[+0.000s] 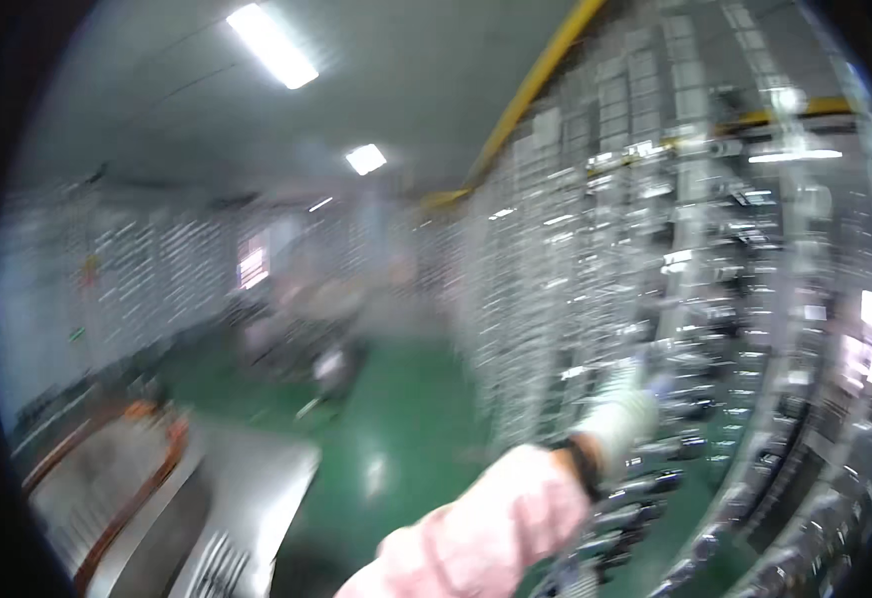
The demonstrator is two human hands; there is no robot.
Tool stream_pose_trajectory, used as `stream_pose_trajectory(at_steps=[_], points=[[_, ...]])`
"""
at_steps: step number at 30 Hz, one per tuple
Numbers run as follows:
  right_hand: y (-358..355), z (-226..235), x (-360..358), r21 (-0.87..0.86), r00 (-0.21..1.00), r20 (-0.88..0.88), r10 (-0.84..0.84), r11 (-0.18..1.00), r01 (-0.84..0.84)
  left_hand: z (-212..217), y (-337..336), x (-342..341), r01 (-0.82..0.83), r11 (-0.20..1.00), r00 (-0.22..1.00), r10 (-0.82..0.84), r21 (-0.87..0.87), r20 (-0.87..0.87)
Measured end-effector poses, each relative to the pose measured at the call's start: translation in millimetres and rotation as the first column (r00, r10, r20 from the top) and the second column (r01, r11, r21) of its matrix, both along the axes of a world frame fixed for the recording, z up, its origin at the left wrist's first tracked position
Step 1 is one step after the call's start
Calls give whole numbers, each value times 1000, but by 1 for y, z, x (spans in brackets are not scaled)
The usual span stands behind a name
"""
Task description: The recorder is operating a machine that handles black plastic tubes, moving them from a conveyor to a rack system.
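Observation:
My left hand (620,424), in a pale glove, reaches across to the right. It has a pink sleeve and a dark band at the wrist. The hand is at the near side of a tall rack of hanging shiny metal parts (690,399), seemingly touching or just in front of them. Motion blur smears its fingers, so I cannot make out their pose or any grip. My right hand does not show.
Rows of hanging parts (526,299) run along the right below a yellow overhead rail (536,75). A metal table (267,468) with an orange-brown hose or cable (172,448) stands at lower left. Between them stretches green floor (406,399). Blurred equipment (296,339) stands farther back.

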State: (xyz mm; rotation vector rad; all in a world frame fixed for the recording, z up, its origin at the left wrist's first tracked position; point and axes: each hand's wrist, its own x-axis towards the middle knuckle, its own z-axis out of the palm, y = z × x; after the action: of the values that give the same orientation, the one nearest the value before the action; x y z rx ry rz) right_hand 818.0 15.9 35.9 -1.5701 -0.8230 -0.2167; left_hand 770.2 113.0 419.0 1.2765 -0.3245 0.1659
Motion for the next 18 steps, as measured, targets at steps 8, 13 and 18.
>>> stream_pose_trajectory(at_steps=[8,13,18], points=[[-59,11,-64,127,929,-134,-344,924,360,-187,25,-223,-620,559,771,564,551,296],[-37,-43,-165,8,986,-164,5,1000,-4,-360,6,-455,-688,239,253,964,686,-82],[-18,-100,-298,-149,710,-458,535,741,-654,-457,-133,-675,-668,-11,-303,917,744,-259]])
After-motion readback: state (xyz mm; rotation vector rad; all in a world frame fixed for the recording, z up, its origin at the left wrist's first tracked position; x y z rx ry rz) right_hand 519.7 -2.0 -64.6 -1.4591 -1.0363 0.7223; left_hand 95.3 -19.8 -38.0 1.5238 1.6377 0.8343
